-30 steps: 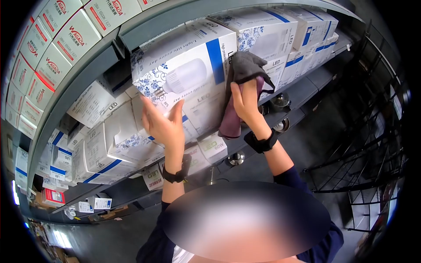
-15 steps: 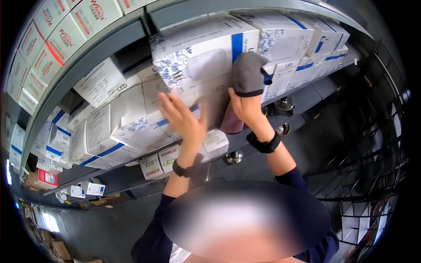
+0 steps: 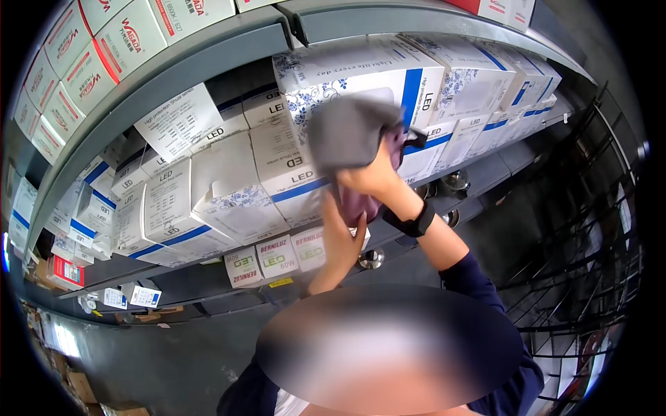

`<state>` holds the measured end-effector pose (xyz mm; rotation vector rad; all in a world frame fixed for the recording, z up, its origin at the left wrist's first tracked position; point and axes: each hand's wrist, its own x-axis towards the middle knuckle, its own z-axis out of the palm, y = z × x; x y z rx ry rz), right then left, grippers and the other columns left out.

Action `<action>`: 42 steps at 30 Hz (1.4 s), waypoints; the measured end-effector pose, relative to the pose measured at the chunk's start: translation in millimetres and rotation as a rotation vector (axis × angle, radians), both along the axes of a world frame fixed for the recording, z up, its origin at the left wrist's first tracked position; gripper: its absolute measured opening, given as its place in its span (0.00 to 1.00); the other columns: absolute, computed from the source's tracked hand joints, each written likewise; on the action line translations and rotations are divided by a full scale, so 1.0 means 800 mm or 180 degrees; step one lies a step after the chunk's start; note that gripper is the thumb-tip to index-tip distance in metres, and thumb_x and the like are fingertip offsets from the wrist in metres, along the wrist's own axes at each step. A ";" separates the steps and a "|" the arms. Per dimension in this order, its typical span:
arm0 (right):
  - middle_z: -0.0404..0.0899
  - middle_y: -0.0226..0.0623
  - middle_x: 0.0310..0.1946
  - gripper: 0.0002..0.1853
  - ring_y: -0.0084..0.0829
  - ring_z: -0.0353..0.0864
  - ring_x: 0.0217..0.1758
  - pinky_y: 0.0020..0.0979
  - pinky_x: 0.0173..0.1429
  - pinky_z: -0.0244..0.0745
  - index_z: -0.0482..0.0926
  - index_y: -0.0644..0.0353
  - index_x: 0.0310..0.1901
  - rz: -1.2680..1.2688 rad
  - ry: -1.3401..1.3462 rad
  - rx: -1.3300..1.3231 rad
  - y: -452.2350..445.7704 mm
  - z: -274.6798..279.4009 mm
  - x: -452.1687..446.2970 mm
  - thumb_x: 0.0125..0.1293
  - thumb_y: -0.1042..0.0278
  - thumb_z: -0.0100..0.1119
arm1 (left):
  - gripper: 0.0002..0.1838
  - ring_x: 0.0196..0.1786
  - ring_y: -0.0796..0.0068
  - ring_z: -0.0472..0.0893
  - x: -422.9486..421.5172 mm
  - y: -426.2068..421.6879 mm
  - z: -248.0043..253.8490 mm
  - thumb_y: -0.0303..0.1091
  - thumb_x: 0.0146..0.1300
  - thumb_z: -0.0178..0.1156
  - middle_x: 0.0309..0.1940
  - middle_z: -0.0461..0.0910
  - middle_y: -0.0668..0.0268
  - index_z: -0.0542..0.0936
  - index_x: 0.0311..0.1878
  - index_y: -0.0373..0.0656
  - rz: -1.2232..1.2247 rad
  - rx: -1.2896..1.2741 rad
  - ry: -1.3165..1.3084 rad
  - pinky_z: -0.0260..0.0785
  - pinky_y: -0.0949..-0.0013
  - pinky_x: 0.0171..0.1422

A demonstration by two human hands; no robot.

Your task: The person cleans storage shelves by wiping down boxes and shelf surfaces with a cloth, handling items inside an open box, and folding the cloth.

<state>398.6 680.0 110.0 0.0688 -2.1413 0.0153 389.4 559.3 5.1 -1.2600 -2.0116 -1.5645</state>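
My right hand (image 3: 378, 177) is closed on a grey and purple cloth item with dark trim; its exact kind is unclear. The grey part (image 3: 350, 132) is blurred and hangs over the front of a large white LED box (image 3: 326, 69). Below my right wrist, the purple part (image 3: 357, 205) drops down. My left hand (image 3: 341, 239) is at that lower end, thumb in front and fingers along its left side, apparently gripping it. White LED boxes (image 3: 239, 208) stand on the shelf just left of both hands.
Stacked WAGADA boxes (image 3: 125, 41) stand on the upper shelf, left. BERNILUZ boxes (image 3: 276, 255) and round metal lamp parts (image 3: 371, 258) are on the lower shelf. A black wire rack (image 3: 590, 229) rises at right. The grey shelf edge (image 3: 208, 52) arches overhead.
The cloth item and my right hand have moved left across the large box. My left hand has dropped from the box fronts to the purple lower end.
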 end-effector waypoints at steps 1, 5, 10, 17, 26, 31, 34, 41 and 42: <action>0.70 0.48 0.50 0.20 0.52 0.67 0.53 0.52 0.54 0.58 0.74 0.63 0.46 -0.0325 0.0308 0.0507 0.003 0.016 -0.005 0.51 0.63 0.54 | 0.36 0.55 0.46 0.65 -0.003 0.005 0.005 0.31 0.53 0.59 0.54 0.62 0.40 0.53 0.61 0.26 0.0016 0.0005 -0.0025 0.58 0.56 0.58; 0.75 0.36 0.41 0.13 0.42 0.71 0.47 0.42 0.50 0.63 0.77 0.55 0.37 -0.0247 0.0342 -0.0454 -0.016 0.044 -0.015 0.48 0.62 0.57 | 0.29 0.47 0.43 0.72 -0.007 0.015 0.018 0.35 0.56 0.58 0.45 0.70 0.40 0.60 0.54 0.26 -0.0308 0.0166 -0.0400 0.64 0.55 0.48; 0.71 0.40 0.50 0.22 0.44 0.67 0.56 0.47 0.59 0.59 0.75 0.55 0.47 -0.0171 0.0079 0.0245 0.020 -0.092 -0.013 0.46 0.61 0.55 | 0.19 0.34 0.43 0.75 -0.022 0.003 -0.055 0.42 0.58 0.54 0.29 0.75 0.45 0.64 0.41 0.36 -0.0517 -0.1525 -0.0752 0.66 0.49 0.35; 0.70 0.45 0.49 0.23 0.46 0.66 0.56 0.46 0.59 0.58 0.72 0.63 0.49 -0.0222 -0.0680 -0.0242 -0.008 -0.197 -0.010 0.49 0.65 0.55 | 0.19 0.39 0.44 0.74 -0.034 -0.080 -0.111 0.38 0.61 0.46 0.36 0.74 0.44 0.64 0.51 0.35 -0.1003 -0.2581 -0.0966 0.66 0.52 0.38; 0.74 0.40 0.46 0.24 0.37 0.73 0.50 0.34 0.52 0.67 0.73 0.57 0.48 0.0199 -0.1128 -0.1290 -0.057 -0.179 -0.043 0.50 0.56 0.57 | 0.23 0.37 0.39 0.73 -0.050 -0.119 -0.075 0.48 0.64 0.45 0.33 0.74 0.41 0.65 0.48 0.34 -0.0884 -0.2418 -0.1340 0.63 0.51 0.39; 0.73 0.41 0.47 0.24 0.40 0.72 0.51 0.38 0.53 0.66 0.73 0.57 0.48 -0.0682 -0.0670 -0.0235 -0.022 -0.187 -0.010 0.50 0.54 0.58 | 0.18 0.34 0.39 0.72 -0.037 -0.104 -0.074 0.45 0.64 0.46 0.30 0.74 0.41 0.68 0.43 0.37 -0.1351 -0.2468 -0.0855 0.62 0.49 0.35; 0.73 0.41 0.48 0.21 0.44 0.70 0.52 0.42 0.55 0.64 0.73 0.56 0.48 -0.0388 0.0355 -0.1021 0.001 -0.145 0.007 0.51 0.60 0.55 | 0.17 0.34 0.40 0.72 -0.027 -0.078 -0.055 0.44 0.63 0.48 0.28 0.73 0.42 0.68 0.43 0.37 -0.1606 -0.2260 -0.0898 0.61 0.49 0.34; 0.73 0.42 0.47 0.23 0.44 0.68 0.54 0.42 0.59 0.58 0.76 0.55 0.45 -0.0625 0.0301 -0.0991 0.084 -0.212 0.009 0.43 0.58 0.60 | 0.18 0.34 0.41 0.73 0.001 -0.007 -0.063 0.45 0.63 0.47 0.30 0.75 0.44 0.69 0.44 0.36 -0.1723 -0.2483 -0.0519 0.63 0.51 0.34; 0.73 0.42 0.46 0.24 0.44 0.68 0.53 0.42 0.59 0.58 0.76 0.56 0.44 -0.0350 0.0288 -0.1519 0.096 -0.238 0.007 0.42 0.57 0.62 | 0.19 0.34 0.41 0.73 0.009 0.006 -0.067 0.45 0.63 0.47 0.30 0.75 0.43 0.68 0.45 0.35 -0.1880 -0.2540 -0.0574 0.63 0.50 0.35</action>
